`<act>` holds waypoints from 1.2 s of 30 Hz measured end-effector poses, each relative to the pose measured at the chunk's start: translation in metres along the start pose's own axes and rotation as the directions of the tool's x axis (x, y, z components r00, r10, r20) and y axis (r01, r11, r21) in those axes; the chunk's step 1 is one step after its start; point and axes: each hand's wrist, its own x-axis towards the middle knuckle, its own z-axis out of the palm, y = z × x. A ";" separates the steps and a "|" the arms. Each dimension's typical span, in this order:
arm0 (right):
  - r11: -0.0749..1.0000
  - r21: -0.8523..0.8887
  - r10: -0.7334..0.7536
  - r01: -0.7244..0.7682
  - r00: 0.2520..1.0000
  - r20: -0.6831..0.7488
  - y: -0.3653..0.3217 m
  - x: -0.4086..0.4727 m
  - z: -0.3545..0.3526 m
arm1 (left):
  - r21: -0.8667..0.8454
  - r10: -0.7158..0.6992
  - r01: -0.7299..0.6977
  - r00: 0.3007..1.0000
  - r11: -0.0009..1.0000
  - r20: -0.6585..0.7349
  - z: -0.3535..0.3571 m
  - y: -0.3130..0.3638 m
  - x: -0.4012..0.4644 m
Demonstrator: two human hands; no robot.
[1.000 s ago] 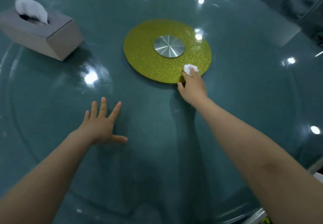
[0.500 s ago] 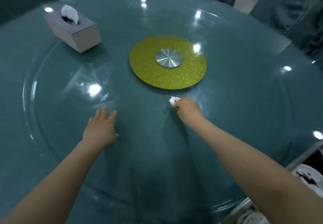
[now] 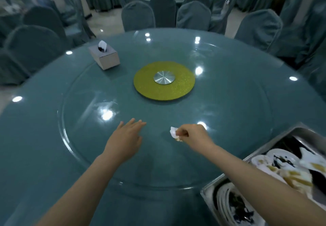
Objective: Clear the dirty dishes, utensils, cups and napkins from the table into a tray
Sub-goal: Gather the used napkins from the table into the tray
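My right hand [image 3: 193, 135] is closed around a small crumpled white napkin [image 3: 173, 131], held just above the glass turntable [image 3: 84, 91] of the round teal table. My left hand [image 3: 126, 138] hovers flat over the glass to the left, fingers apart, holding nothing. A metal tray [image 3: 292, 132] at the lower right holds several dirty white plates [image 3: 280, 158] smeared with dark sauce and food scraps; my right forearm crosses over its near part.
A grey tissue box [image 3: 105, 56] stands at the far left of the table. A yellow-green disc with a metal hub [image 3: 164, 80] marks the centre. Covered chairs [image 3: 139, 15] ring the table, and another table stands behind them.
My right hand has pulled the napkin back from the yellow disc toward me. My left hand drew back too. The view widened, bringing the tray into sight.
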 end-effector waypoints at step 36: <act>0.714 0.678 0.570 -0.177 0.708 -0.416 0.168 -0.349 -0.116 | -0.613 -0.053 -0.025 0.993 0.789 -0.108 0.060 0.260 -0.185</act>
